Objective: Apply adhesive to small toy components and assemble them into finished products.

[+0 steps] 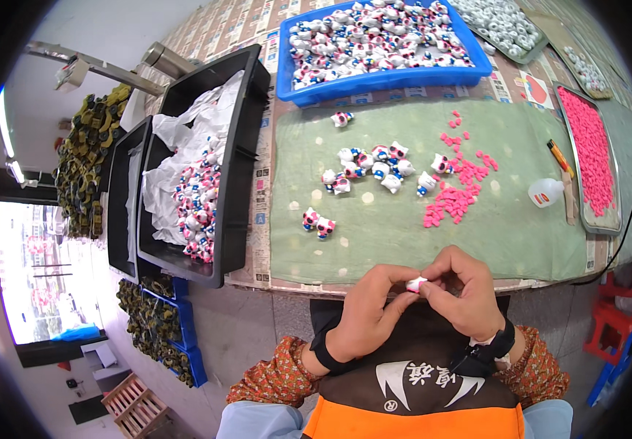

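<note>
At the near edge of the table, my left hand (371,307) pinches a small white and pink figurine (417,284) between thumb and finger. My right hand (464,293) meets it from the other side, its thumb and fingertips pressed together at the figurine; whether they also hold a small pink piece is hidden. Beyond my hands, several white, blue and pink cat-like figurines (380,162) lie on the green cloth (374,241). To their right is a loose spread of small pink pieces (453,201).
A blue bin (385,88) full of figurines stands at the back. On the left, a black crate (239,183) holds paper and figurines. Along the right are a metal tray (608,223) of pink pieces, a small white bottle (545,192) and an orange cutter (561,157).
</note>
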Demonstrator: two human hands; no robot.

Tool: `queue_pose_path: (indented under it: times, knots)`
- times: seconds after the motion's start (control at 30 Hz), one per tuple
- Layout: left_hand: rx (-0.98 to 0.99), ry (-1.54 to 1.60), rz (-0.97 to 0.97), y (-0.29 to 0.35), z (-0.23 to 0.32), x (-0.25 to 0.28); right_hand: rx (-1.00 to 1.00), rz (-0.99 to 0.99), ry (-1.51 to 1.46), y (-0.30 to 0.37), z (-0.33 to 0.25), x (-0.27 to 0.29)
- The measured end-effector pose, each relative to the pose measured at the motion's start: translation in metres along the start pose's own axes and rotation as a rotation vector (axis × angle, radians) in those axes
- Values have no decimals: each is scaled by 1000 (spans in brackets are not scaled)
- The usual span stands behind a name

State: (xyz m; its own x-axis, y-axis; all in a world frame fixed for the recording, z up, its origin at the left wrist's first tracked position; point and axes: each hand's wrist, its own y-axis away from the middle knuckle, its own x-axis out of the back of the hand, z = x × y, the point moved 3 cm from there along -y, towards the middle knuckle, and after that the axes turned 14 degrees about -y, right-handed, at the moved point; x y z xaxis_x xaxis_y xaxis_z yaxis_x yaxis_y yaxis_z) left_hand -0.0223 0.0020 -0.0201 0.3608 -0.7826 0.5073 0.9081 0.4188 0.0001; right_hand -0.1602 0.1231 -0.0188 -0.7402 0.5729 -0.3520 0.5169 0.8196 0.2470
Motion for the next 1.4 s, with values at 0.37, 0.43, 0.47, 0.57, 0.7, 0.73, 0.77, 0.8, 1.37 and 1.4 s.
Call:
queue_pose_path:
  times: [0.37, 0.43, 0.47, 0.57, 0.7, 0.73, 0.77, 0.8, 1.37, 1.4]
  knots:
    - [40, -897, 271, -22, -20, 79, 206, 150, 147, 9, -36, 43]
    - [53, -845, 301, -27, -19, 86, 239, 238, 142, 13, -36, 66]
    - [70, -796, 335, -29, -18, 90, 318, 346, 155, 15, -37, 79]
    - [4, -765, 330, -51, -6, 102, 478, 591, 184, 22, -37, 122]
    - [-83, -990, 306, -82, -13, 106, 592, 759, 301, 21, -37, 165]
    - [-139, -1072, 290, -89, -15, 105, 594, 744, 398, 19, -40, 166]
    - [-198, -1154, 272, -94, -15, 104, 596, 744, 398, 17, -42, 166]
    - [-200, -1155, 272, -97, -15, 103, 557, 705, 487, 13, -46, 162]
    - [-259, -1230, 52, -102, -11, 100, 381, 596, 732, -14, -37, 174]
    - [-259, -1231, 52, -101, -12, 102, 377, 607, 692, -13, -33, 177]
